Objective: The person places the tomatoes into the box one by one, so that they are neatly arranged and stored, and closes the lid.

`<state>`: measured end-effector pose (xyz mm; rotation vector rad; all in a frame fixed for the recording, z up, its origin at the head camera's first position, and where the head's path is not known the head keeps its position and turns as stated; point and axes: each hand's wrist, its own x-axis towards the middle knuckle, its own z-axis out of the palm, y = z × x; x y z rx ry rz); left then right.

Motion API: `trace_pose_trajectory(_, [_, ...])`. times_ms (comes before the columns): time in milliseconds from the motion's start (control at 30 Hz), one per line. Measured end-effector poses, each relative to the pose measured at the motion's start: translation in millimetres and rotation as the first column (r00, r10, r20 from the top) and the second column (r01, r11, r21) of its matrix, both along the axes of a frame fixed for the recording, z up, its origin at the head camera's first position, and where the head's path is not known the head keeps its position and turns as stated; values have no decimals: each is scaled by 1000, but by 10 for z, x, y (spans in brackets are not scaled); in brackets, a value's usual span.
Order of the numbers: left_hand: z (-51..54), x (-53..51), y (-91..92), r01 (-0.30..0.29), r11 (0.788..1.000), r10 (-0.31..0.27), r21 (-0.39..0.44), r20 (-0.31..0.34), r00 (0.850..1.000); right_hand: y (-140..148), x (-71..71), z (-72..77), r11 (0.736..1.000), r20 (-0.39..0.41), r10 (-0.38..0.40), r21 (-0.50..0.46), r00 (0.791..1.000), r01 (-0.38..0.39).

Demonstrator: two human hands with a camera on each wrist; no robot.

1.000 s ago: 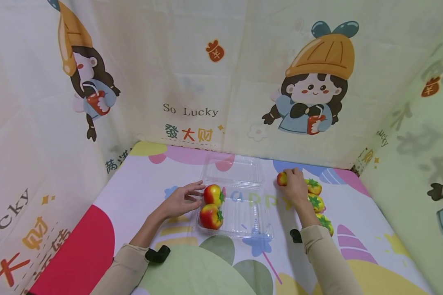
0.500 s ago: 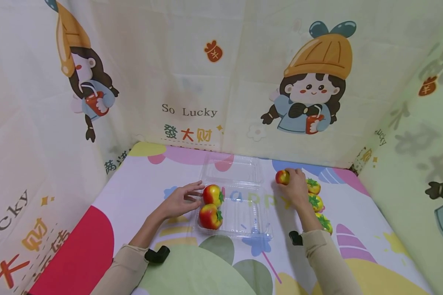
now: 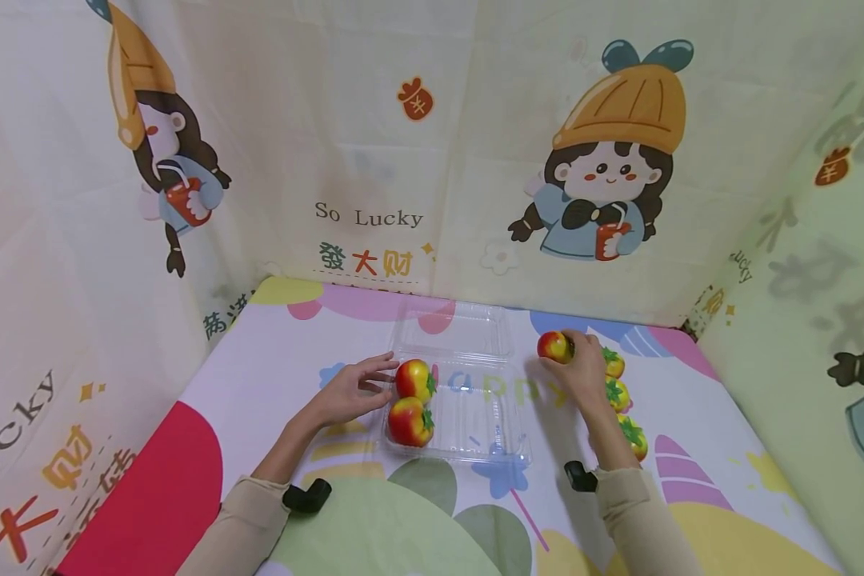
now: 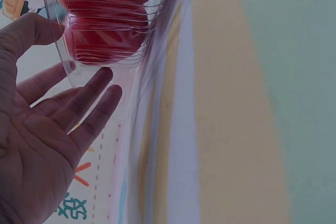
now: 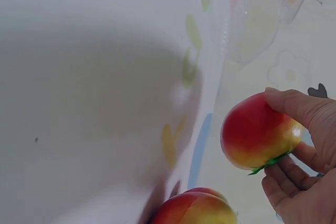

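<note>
Right grip (image 3: 583,366) pinching round fruit (image 3: 553,347) by sides, likely against slip; left grip (image 3: 353,392) spread at clear box (image 3: 468,428) edge, probably steadying; 2 more fruits (image 3: 410,422) inside

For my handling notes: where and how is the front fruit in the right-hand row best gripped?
Probably by its rounded left and right sides, coming from above: the front fruit shows its leafy green crown to the head camera, and the middle fruit sits beyond it, likely leaving less room there.
</note>
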<state>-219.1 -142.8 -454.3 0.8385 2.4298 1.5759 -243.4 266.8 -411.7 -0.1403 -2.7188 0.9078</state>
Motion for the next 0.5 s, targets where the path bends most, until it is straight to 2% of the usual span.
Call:
trace_pose_trajectory(300, [13, 9, 1, -8, 1000, 8, -14, -6, 1000, -45, 121, 36, 1000, -5, -4, -31, 1000, 4])
trace_pose_trajectory(500, [0, 5, -4, -5, 1000, 5, -4, -1, 1000, -82, 176, 10, 1000, -60, 7, -21, 998, -8])
